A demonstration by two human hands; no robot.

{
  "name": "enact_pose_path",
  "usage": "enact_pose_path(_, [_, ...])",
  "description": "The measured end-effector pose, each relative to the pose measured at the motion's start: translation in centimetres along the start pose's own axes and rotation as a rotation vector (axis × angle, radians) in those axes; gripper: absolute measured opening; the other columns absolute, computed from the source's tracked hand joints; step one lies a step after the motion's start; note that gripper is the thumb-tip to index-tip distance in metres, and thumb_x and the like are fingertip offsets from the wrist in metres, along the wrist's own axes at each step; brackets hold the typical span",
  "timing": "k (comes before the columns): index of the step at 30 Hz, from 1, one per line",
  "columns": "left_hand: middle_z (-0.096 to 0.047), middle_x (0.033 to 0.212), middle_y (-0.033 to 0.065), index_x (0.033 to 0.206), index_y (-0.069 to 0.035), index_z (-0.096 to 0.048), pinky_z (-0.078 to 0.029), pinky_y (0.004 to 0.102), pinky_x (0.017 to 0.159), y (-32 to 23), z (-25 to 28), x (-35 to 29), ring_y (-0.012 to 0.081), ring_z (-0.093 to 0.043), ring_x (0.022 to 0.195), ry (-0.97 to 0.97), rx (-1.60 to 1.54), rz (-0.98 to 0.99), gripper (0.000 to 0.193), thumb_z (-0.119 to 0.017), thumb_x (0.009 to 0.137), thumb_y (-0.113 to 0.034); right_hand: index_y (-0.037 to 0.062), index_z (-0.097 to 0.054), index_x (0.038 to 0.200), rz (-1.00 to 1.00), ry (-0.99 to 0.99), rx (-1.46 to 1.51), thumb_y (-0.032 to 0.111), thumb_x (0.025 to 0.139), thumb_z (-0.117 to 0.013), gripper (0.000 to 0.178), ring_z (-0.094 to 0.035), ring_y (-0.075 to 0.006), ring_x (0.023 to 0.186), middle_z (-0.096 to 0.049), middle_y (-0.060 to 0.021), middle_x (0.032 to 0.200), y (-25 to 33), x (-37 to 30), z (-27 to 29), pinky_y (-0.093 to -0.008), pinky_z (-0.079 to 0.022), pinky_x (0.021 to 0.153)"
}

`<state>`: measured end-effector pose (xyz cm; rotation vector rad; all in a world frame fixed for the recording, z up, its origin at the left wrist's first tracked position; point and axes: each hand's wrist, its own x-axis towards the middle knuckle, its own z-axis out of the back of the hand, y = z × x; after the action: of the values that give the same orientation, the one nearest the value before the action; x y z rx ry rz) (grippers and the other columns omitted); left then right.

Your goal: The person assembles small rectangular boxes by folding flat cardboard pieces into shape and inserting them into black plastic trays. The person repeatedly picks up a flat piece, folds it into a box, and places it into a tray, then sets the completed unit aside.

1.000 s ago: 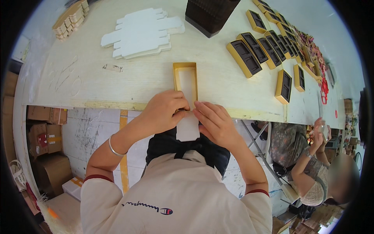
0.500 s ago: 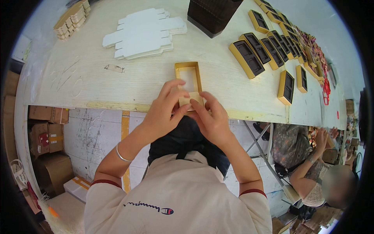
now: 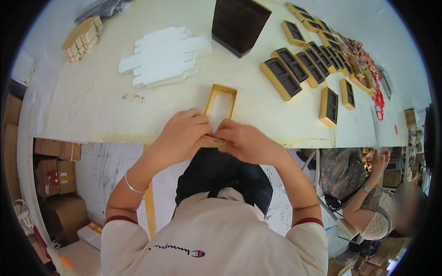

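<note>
A small open cardboard box (image 3: 234, 99) with gold walls and a whitish inside lies at the table's front edge, its far end pointing away from me. Both my hands are at its near end. My left hand (image 3: 184, 134) has its fingers curled onto the near left corner. From the other side, my right hand (image 3: 248, 141) pinches the near end wall, thumb below and fingers above. The fingertips nearly meet there and cover most of that end wall; a tan strip of it shows between them.
A stack of flat white box blanks (image 3: 161, 57) lies beyond the box. Behind it stands a dark brown tray stack (image 3: 239, 27). Several gold boxes with black inserts (image 3: 282, 78) sit at right, wooden-coloured pieces (image 3: 83, 39) at far left. A co-worker (image 3: 368, 202) sits at right.
My fingers have closed in on the box's near end, and the tan flap that stood up there is now folded down and mostly covered. The box sits slightly nearer the table edge.
</note>
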<state>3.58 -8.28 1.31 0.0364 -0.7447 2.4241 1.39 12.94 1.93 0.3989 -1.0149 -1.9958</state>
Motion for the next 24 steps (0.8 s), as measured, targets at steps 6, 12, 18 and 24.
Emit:
enact_pose_path(6, [-0.056,0.094,0.0075,0.067,-0.009,-0.057,-0.038,0.0437,0.098,-0.2,-0.9,0.0,0.0308,-0.053,0.104,-0.125,0.139,0.019,0.024,-0.077,0.069,-0.023,0.0022,-0.064,0.104,0.183,-0.757,-0.345,0.005,0.082,-0.067,0.022,-0.061,-0.0216,0.077,-0.065,-0.0125,0.100,-0.4,4.2,10.0,-0.0310,-0.049,0.067])
enact_pose_path(12, [-0.055,0.120,0.0106,0.104,-0.011,-0.060,-0.023,0.0529,0.113,0.9,-1.0,-0.1,0.0343,-0.045,0.123,-0.221,0.158,-0.080,0.036,-0.073,0.073,-0.021,0.0027,-0.069,0.093,0.033,-0.602,-0.879,0.017,0.085,-0.063,0.018,-0.059,-0.0292,0.094,-0.067,-0.0121,0.091,-2.7,11.2,17.4,-0.0402,-0.044,0.082])
enact_pose_path(18, [-0.053,0.127,0.0106,0.126,-0.009,-0.053,-0.032,0.0464,0.105,1.4,-0.8,-0.7,0.0340,-0.045,0.119,-0.262,0.075,0.088,0.057,-0.073,0.074,-0.024,0.0012,-0.068,0.084,-0.270,-0.364,-1.111,0.014,0.083,-0.066,0.013,-0.061,-0.0305,0.089,-0.067,-0.0131,0.083,-0.3,14.0,17.8,-0.0383,-0.048,0.078])
enact_pose_path(24, [-0.055,0.125,0.0104,0.126,-0.008,-0.053,-0.035,0.0428,0.100,1.6,-0.5,-0.7,0.0333,-0.046,0.114,-0.243,-0.014,0.125,0.060,-0.075,0.072,-0.024,0.0053,-0.066,0.081,0.095,-0.655,-0.860,0.016,0.083,-0.066,0.011,-0.061,-0.0273,0.080,-0.066,-0.0125,0.081,-1.0,13.5,18.8,-0.0382,-0.046,0.069])
